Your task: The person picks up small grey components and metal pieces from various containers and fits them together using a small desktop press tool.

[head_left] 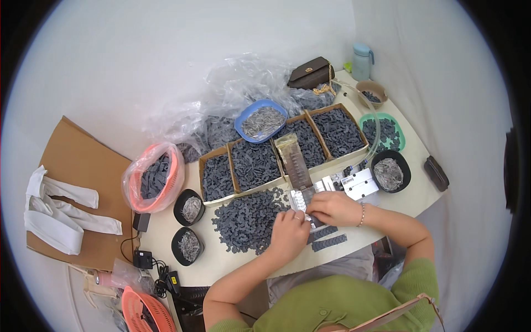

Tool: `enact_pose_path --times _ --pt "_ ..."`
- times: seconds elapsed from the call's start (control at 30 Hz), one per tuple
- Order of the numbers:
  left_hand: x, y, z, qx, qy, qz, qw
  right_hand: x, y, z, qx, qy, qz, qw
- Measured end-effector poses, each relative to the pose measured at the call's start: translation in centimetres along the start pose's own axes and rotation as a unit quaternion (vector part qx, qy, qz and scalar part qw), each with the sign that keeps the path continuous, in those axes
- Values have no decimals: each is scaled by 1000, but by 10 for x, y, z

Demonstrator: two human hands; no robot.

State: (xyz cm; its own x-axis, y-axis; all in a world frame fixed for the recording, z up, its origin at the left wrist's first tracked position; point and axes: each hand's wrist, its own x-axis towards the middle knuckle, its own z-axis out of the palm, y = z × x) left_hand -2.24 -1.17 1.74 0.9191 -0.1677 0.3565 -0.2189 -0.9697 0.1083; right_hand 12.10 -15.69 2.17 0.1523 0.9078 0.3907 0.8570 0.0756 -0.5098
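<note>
Both hands are at a small white and metal fixture (297,199) near the table's front edge. My left hand (290,232) rests at its left side, fingers bent and closed around something too small to make out. My right hand (334,209) reaches in from the right with its fingertips pinched together over the fixture; what they hold is hidden. Linked strips of dark grey plastic pieces (329,242) lie just below the right hand. A heap of loose dark grey pieces (243,221) spreads to the left of the left hand.
Behind the fixture stands a divided cardboard tray (238,195) full of grey pieces. A blue basin (241,131) and black bowls (181,211) hold metal pins. A metal block (359,185) with a clear hose (378,133) sits at right. An orange basket (145,209) stands left.
</note>
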Motion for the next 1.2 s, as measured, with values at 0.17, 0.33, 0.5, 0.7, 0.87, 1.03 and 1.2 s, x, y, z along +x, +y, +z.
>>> enact_pose_path --times 0.17,0.33,0.5,0.7,0.87,1.03,1.2 --pt "0 -11 -26 -112 -49 27 992 -9 -6 21 -129 29 -111 985" --pt "35 -102 -37 -62 50 -118 990 -21 -22 29 -248 32 -186 950" --pt "67 -133 -24 -72 22 -59 995 -21 -37 26 -307 47 -213 927" --pt "72 -145 -13 -25 -5 -68 997 -5 -8 -3 -112 -50 -48 991" --pt "67 -145 -15 -156 87 -187 966 43 58 -35 -214 123 33 968" --pt "51 -110 -20 -512 10 -260 819 76 70 -35 -288 9 91 953" --pt "29 -72 -21 -566 -5 -256 784 74 75 -32 -236 86 82 964"
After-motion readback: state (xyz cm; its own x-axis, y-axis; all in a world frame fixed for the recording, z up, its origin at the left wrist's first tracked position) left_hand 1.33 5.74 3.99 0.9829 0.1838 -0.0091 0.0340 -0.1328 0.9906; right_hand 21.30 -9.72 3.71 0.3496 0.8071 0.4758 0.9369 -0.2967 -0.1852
